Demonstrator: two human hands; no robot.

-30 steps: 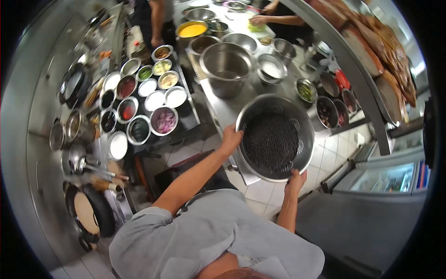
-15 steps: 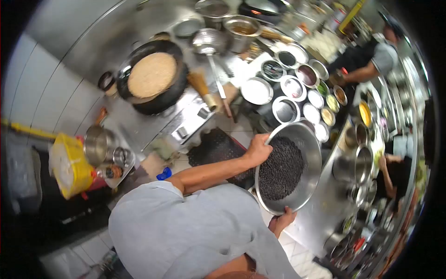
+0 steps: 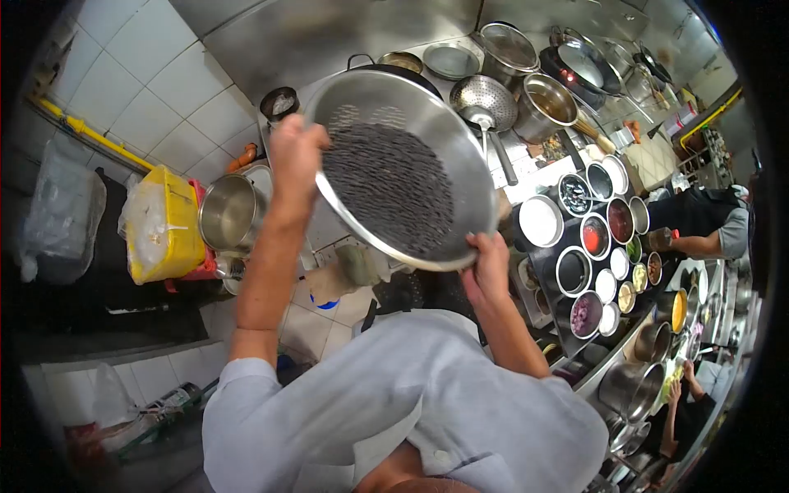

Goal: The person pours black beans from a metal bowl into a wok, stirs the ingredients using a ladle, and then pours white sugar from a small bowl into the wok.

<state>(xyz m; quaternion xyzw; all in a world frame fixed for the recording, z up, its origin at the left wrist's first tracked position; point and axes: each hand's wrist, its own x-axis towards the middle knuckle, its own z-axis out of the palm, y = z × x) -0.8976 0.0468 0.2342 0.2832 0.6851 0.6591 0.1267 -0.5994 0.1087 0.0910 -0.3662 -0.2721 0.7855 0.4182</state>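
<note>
A large metal bowl (image 3: 472, 164) with small perforations in its wall is held up in front of me, tilted. Dark beans or similar small black pieces (image 3: 390, 185) fill its lower part. My left hand (image 3: 297, 152) grips the rim on the left side, fingers closed. On the lower right rim my right hand (image 3: 487, 267) is closed, thumb on the inside edge. Behind the bowl a black wok (image 3: 394, 72) is mostly hidden; only its upper rim and a handle show.
A perforated ladle (image 3: 485, 103) and metal pots (image 3: 546, 107) stand on the stove. Ingredient bowls (image 3: 575, 271) fill a rack at the right. A yellow container (image 3: 160, 226) and a pot (image 3: 230, 214) are at the left. Two co-workers (image 3: 699, 234) (image 3: 686, 415) stand at the right.
The view has turned left from the steel counter to the stove. Both hands have carried the bowl along and raised it over the wok, hiding most of the wok.
</note>
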